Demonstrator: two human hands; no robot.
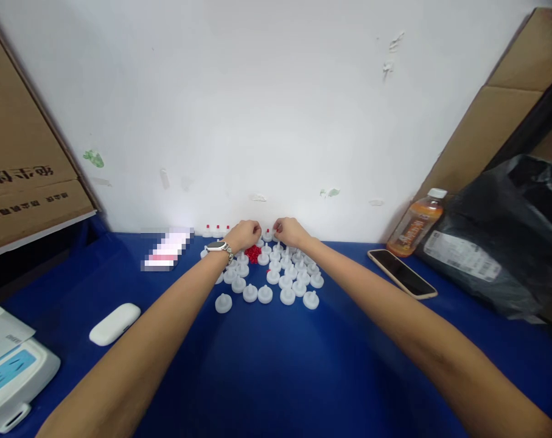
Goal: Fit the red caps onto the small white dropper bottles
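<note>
Both my arms reach far forward over a blue table (276, 365) towards the white wall. My left hand (244, 235), with a watch on its wrist, is closed in a pinch near the wall. My right hand (290, 231) is closed too, close beside it, with something small and red at the fingertips. Between and under them lie several white plastic caps (266, 286) spread on the table and a small heap of red pieces (252, 253). A few caps with red tips (215, 231) stand in a row against the wall. What the fingers hold is too small to name.
A phone (401, 273) lies at the right, next to an orange drink bottle (415, 222) and a black plastic bag (508, 237). A white oblong case (114, 323) and a white scale-like device (11, 371) sit at the left. Cardboard boxes (20, 158) stand on both sides.
</note>
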